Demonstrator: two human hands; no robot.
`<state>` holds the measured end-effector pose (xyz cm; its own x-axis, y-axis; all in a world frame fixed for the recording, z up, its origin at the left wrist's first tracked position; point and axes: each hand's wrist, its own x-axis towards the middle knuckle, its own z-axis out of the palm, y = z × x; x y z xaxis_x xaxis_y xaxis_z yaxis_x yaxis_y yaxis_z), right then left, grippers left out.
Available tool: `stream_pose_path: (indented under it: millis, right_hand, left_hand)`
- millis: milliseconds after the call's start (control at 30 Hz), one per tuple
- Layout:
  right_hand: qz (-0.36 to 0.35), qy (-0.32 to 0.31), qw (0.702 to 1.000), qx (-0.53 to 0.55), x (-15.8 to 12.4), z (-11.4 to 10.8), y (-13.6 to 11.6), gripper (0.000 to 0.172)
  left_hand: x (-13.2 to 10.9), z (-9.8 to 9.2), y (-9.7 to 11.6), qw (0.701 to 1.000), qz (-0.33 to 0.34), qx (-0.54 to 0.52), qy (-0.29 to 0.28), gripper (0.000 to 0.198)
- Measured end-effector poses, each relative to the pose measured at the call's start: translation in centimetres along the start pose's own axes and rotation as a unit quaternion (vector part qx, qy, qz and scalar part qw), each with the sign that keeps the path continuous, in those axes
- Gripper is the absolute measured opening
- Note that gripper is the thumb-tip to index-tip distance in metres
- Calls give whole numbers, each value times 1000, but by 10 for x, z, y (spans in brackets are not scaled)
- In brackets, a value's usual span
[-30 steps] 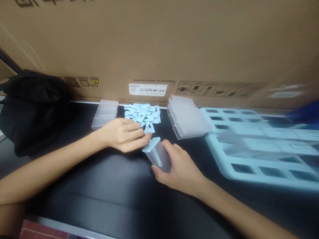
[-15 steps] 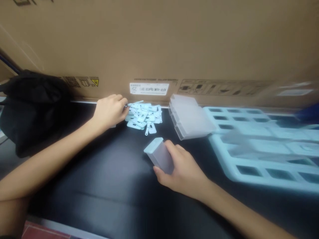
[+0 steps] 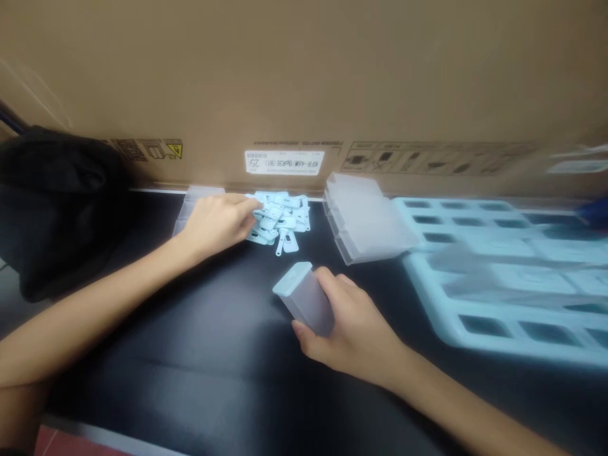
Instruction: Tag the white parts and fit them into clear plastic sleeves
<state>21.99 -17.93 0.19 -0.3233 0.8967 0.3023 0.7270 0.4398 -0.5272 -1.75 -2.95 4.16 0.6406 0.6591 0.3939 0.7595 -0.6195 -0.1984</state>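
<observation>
My right hand [image 3: 354, 329] grips a small translucent plastic box [image 3: 311, 304] with a light-blue lid, tilted above the black table. The thumb is on its near side and the fingers wrap around the far side. At the left edge of a heap of light-blue flat plastic pieces with slots [image 3: 285, 218] is my left hand [image 3: 221, 218]. Its fingers are bent and closed at the heap; whatever they pinch is hidden. Partly behind that hand lie translucent plastic boxes [image 3: 202, 193].
Translucent boxes [image 3: 368, 218] are stacked right of the heap. Light-blue plastic frames with rectangular openings [image 3: 441, 310] lie at the right, under blurred clear material. A black bag [image 3: 61, 202] stands at the left. A large cardboard box [image 3: 304, 76] walls off the back of the table [image 3: 199, 342].
My left hand has shifted right, onto the edge of the heap, uncovering the translucent boxes behind it. My right hand still holds the small box in nearly the same place. The view has shifted slightly.
</observation>
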Motion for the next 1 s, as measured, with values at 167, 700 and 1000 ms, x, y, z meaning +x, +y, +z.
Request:
stream_pose_path:
  millis: [167,700,1000]
  right_hand:
    - [-34,20,999,8,-3,-3,-1,25]
    - [-33,12,998,59,-8,-7,-3,26]
    - [-82,-46,993,77,-11,-7,-9,25]
  left_hand:
    - [-9,-11,17,988,96,-60,107,24]
    - [-21,-48,66,932,308,-190,17,54]
    - [-11,-48,51,882,354,-311,-19,50]
